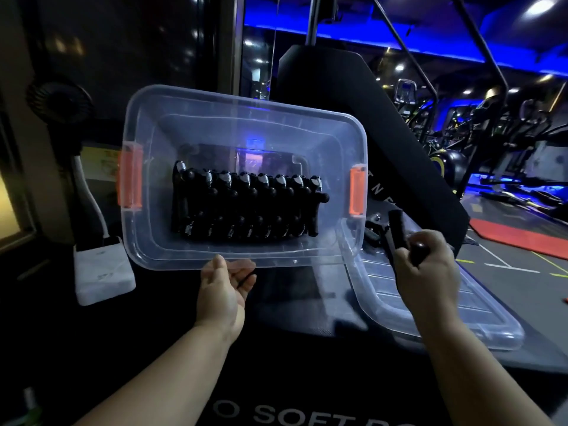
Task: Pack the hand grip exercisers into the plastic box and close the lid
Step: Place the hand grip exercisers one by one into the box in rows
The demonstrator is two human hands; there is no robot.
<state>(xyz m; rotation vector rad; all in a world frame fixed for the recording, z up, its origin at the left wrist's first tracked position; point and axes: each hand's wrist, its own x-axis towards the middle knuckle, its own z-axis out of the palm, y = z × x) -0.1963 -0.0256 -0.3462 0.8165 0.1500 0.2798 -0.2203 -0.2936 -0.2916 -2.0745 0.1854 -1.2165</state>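
I am watching the left hand [226,281] holding the near rim of the clear plastic box with orange latches [246,101], fingers curling under it. Rows of black spring hand grip exercisers [249,207] are lying inside. To the right, the right hand [427,265] is gripping another black exerciser [396,226], fingers wrapping its handles, over the clear plastic lid [445,315].
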